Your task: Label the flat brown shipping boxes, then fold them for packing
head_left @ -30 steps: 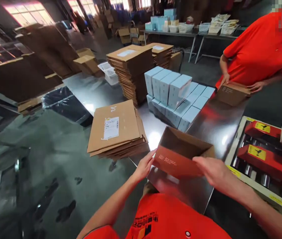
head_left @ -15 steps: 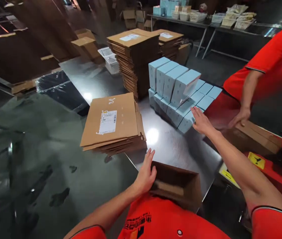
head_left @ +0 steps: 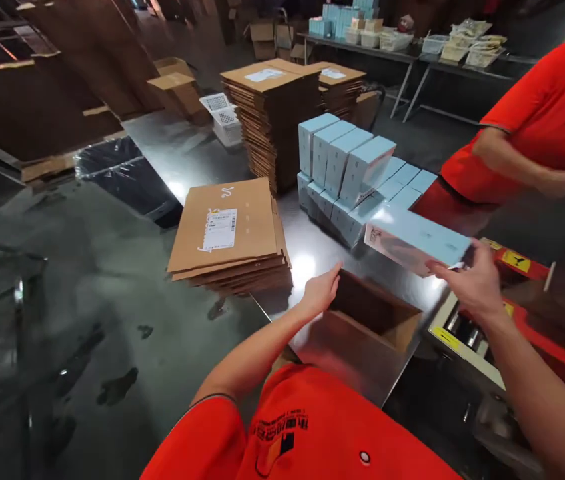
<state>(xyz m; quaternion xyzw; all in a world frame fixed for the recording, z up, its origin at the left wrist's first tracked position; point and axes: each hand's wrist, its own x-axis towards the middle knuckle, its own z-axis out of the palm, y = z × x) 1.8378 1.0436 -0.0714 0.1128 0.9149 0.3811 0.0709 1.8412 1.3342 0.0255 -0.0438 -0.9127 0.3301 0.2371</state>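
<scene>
My right hand [head_left: 477, 280] grips one end of a light-blue carton [head_left: 420, 233] with a pale printed side, holding it tilted above the metal table. My left hand [head_left: 320, 292] is closed on the left edge of an open brown cardboard box [head_left: 405, 328], its fingertips partly hidden behind the wall. No contents show inside the box. Just behind the held carton, more light-blue cartons [head_left: 335, 157] stand upright on a lower layer of the same cartons.
Flattened cardboard boxes [head_left: 230, 227] lie stacked left of the open box, with a taller stack [head_left: 275, 100] behind. A roller conveyor [head_left: 462, 333] runs at the right. Beyond it stands a co-worker in a red shirt [head_left: 547, 107]. White baskets [head_left: 225, 120] sit farther back.
My right hand has taken a light-blue carton from the near end of the group and moved right with it. The open box and my left hand have shifted forward. The co-worker's hand has left a brown box.
</scene>
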